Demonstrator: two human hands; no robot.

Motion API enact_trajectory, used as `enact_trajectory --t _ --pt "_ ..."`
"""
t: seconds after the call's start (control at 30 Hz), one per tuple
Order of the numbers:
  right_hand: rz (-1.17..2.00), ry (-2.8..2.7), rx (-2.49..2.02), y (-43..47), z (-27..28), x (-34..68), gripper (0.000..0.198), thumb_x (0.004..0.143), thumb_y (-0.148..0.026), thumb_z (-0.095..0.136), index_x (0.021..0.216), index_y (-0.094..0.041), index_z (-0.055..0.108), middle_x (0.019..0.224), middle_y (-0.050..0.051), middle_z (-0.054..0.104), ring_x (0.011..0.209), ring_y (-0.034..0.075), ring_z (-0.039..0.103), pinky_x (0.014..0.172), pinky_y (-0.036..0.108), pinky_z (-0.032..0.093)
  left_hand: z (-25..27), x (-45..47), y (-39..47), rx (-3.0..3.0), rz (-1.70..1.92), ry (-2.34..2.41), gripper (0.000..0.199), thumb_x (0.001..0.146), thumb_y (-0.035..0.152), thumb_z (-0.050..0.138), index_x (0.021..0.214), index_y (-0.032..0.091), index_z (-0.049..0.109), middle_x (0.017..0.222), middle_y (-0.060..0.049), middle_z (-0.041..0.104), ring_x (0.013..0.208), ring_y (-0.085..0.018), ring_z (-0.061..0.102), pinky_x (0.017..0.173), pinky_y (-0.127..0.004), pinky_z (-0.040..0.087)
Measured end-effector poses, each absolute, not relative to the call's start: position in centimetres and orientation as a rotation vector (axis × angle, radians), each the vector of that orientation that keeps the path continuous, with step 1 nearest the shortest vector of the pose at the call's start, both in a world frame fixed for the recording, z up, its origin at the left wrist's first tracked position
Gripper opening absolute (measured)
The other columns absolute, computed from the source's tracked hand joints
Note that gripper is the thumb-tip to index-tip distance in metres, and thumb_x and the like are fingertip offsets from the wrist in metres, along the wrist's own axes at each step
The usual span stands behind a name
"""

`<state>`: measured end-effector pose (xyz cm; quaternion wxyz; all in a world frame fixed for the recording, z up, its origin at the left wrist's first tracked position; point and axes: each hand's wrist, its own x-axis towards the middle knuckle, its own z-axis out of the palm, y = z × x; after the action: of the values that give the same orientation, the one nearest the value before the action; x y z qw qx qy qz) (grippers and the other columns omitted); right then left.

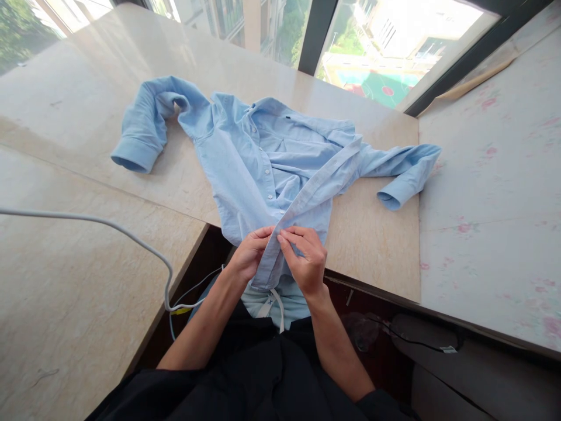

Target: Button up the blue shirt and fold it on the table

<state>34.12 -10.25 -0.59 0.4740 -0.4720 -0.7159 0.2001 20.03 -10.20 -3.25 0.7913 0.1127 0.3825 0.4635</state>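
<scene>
The likeliest trouble from here is the front placket (322, 175) sliding out of your fingertips: it is a thin strip of cloth held at one small spot, so a slackened pinch would let it go. The two fronts of the light blue button-up shirt (232, 169) lie well apart near the collar (307, 118), with the placket slanting down across the body, so the front edges could end up uneven if one side is tugged more than the other. The shirt lies spread on the marbled window ledge (372, 240), collar toward the window (377, 64), and its lower end reaches over the edge at your waist; a hard pull there could drag the rest off. The white cable (87, 217) loops close to your left forearm (197, 327), so a wide swing of that arm could catch it.

Your left hand (250, 255) is nearly closed, thumb and fingertips pinching the placket at its edge. Your right hand (307, 260) has its fingers curled in, thumb and forefinger pressed together on the same strip, just beside the left fingertips. Whether a button sits between them cannot be told, since your fingers cover the spot. Both sleeves (140, 128) lie bent and untouched, one on either side
</scene>
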Motion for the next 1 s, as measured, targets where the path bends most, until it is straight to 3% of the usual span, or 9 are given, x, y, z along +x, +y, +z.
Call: enact_trajectory --t 0.27,0.67,0.77,0.9,1.0 --pt "0.455 -1.742 -1.136 -10.6 -0.6 33.9 0.012 0.09 -0.012 0.064 0.095 -0.017 0.073 0.096 0.007 0.073 0.091 0.019 0.068 0.083 0.035 0.056 -2.3 20.6 -10.3 0.104 1.028 0.827 0.034 0.054 0.014 0.088 0.083 0.01 0.072 0.074 -0.004 0.07 0.061 -0.011 0.064 0.062 -0.019 0.051" --pt "0.549 -1.651 -1.174 -11.0 -0.7 34.4 0.018 0.091 -0.013 0.061 0.102 -0.019 0.075 0.107 0.008 0.073 0.1 0.021 0.069 0.088 0.038 0.056 -0.4 22.5 -10.9 0.089 1.206 1.076 0.034 0.053 0.026 0.088 0.082 0.013 0.078 0.073 -0.005 0.071 0.065 -0.011 0.064 0.062 -0.018 0.051" --pt "0.677 -1.464 -1.189 -11.4 -1.2 34.3 0.018 0.09 -0.016 0.063 0.103 -0.021 0.076 0.109 0.006 0.073 0.102 0.021 0.069 0.092 0.039 0.055 -0.1 23.1 -11.3 0.17 1.259 1.092 0.028 0.06 0.027 0.084 0.085 0.014 0.079 0.079 -0.005 0.072 0.071 -0.011 0.064 0.068 -0.019 0.052" --pt "0.813 -1.172 -1.227 -11.8 -2.4 34.1 0.016 0.087 -0.021 0.069 0.101 -0.022 0.077 0.111 0.005 0.073 0.104 0.021 0.069 0.096 0.038 0.054 0.5 24.2 -12.2 0.4 1.351 1.12 0.026 0.071 0.028 0.079 0.095 0.019 0.08 0.1 -0.006 0.073 0.096 -0.016 0.066 0.089 -0.025 0.052" --pt "0.912 -0.99 -1.266 -12.0 -3.6 33.9 0.018 0.085 -0.029 0.071 0.099 -0.02 0.078 0.108 0.006 0.073 0.103 0.024 0.069 0.097 0.042 0.053 0.9 25.0 -12.8 0.683 1.388 1.231 0.03 0.074 0.028 0.078 0.104 0.021 0.078 0.111 -0.006 0.07 0.097 -0.016 0.064 0.084 -0.024 0.051"
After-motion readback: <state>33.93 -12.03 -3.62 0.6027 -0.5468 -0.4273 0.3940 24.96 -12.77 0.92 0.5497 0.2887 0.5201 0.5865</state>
